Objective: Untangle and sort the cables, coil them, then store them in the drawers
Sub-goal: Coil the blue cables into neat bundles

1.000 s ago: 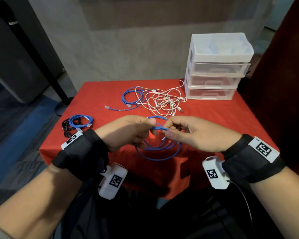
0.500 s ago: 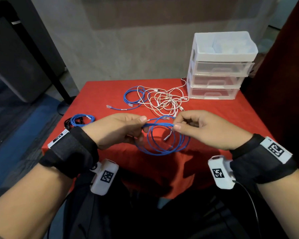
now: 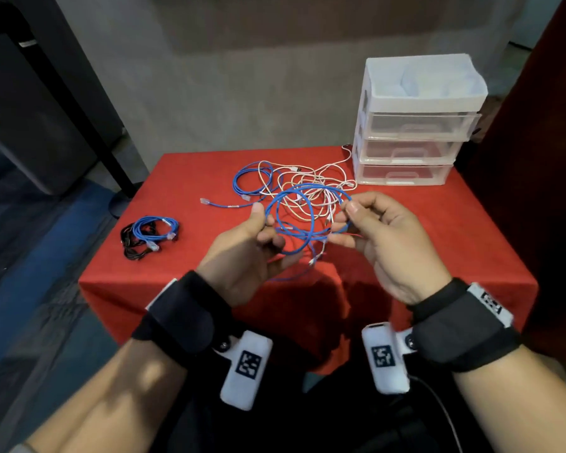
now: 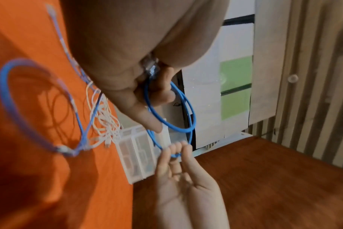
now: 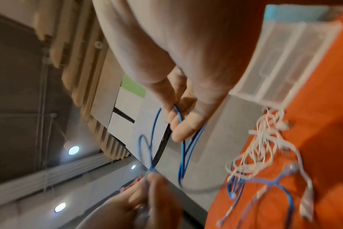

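A blue network cable (image 3: 294, 220) hangs in loose loops in the air above the red table (image 3: 438, 243), held between both hands. My left hand (image 3: 258, 230) pinches the loops on their left side with thumb and fingers; the left wrist view shows the cable's clear plug (image 4: 151, 66) tucked in the fingers. My right hand (image 3: 356, 220) pinches the loops' right side (image 5: 178, 120). Behind them lies a tangle of white cables (image 3: 311, 191) mixed with another blue cable (image 3: 249, 181). A white three-drawer unit (image 3: 412, 125) stands at the back right, drawers shut.
A coiled blue cable (image 3: 154, 227) lies on coiled black cables (image 3: 133, 246) near the table's left edge. The table's front edge is close under my hands. A dark table leg stands on the floor at the left, a dark red wall at the right.
Both hands have risen and moved slightly apart, spreading the blue cable into wider loops. The head view has shifted so the table sits lower and closer.
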The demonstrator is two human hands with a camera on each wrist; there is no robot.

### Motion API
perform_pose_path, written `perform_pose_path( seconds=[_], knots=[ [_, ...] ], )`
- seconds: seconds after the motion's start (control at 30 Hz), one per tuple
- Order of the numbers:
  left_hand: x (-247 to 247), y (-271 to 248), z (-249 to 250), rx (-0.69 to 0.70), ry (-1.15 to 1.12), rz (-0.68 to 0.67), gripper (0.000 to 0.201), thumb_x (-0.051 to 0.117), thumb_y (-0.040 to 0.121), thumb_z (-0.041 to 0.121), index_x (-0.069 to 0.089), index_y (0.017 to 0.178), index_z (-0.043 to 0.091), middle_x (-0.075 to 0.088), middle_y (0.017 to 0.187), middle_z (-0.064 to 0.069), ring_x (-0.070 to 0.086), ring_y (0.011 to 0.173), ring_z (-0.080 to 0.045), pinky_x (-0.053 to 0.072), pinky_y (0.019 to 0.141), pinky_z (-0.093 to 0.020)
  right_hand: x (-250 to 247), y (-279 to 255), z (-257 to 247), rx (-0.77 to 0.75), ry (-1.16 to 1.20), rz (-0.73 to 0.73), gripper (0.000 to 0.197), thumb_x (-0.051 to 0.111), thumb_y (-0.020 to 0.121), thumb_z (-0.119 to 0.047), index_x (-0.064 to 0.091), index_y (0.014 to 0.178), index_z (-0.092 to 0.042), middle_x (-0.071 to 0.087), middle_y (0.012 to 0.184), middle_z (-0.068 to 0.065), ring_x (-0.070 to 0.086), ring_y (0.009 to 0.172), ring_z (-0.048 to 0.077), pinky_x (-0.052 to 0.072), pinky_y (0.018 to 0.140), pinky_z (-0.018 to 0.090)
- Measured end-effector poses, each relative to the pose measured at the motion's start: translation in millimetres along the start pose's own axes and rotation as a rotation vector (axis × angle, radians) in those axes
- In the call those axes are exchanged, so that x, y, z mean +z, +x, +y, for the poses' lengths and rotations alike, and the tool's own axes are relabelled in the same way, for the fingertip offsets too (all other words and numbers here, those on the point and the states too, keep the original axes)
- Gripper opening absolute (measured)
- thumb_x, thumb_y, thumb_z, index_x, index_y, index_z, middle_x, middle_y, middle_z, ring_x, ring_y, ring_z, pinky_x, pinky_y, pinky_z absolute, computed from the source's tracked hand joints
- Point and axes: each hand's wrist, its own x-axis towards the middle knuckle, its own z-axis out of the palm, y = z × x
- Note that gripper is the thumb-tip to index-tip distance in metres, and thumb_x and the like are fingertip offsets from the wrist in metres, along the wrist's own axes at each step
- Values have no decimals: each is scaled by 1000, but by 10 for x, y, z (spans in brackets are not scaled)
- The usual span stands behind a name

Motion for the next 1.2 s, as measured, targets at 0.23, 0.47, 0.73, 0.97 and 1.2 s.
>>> perform_pose_path(
  seconds=[0.23, 0.47, 0.73, 0.97, 1.2],
  knots=[
    [198, 70, -156, 18, -82, 90, 39, 32, 109, 37, 49, 81, 16, 70, 76, -8, 69, 67, -18, 60, 69, -33, 251, -182, 142, -21, 158, -55, 6, 52, 102, -6, 57, 101, -3, 66, 87, 13, 67, 81, 18, 61, 77, 31],
    [198, 147, -164, 151, -40, 179, 38, 36, 109, 37, 46, 76, 19, 40, 65, 1, 39, 50, -9, 45, 70, -28, 150, -259, 153, -4, -192, -200, 27, 49, 107, -18, 66, 105, 3, 71, 102, 17, 65, 92, 15, 54, 81, 36],
    [44, 189, -71, 319, 211, 224, 29, 37, 109, 32, 46, 86, 20, 32, 58, 8, 22, 42, -2, 22, 39, -15, -102, -145, 94, -186, -810, -179, 17, 72, 94, -33, 74, 81, -22, 57, 76, 5, 55, 70, 8, 40, 69, 21],
    [-407, 181, 159, 428, 795, 164, 31, 46, 105, 37, 49, 80, 19, 32, 67, -1, 26, 45, -7, 26, 46, -23, -665, 114, -231, -332, -779, 169, 10, 74, 87, -33, 71, 78, -37, 61, 92, -8, 65, 90, 24, 53, 88, 41],
    [-547, 235, 302, 376, 739, 215, 31, 43, 108, 29, 62, 87, 16, 32, 65, 1, 25, 45, -8, 30, 39, -18, -841, 81, -530, -38, -202, -35, 7, 60, 92, -16, 67, 90, -14, 69, 81, 9, 65, 70, 17, 56, 69, 31]
  ],
)
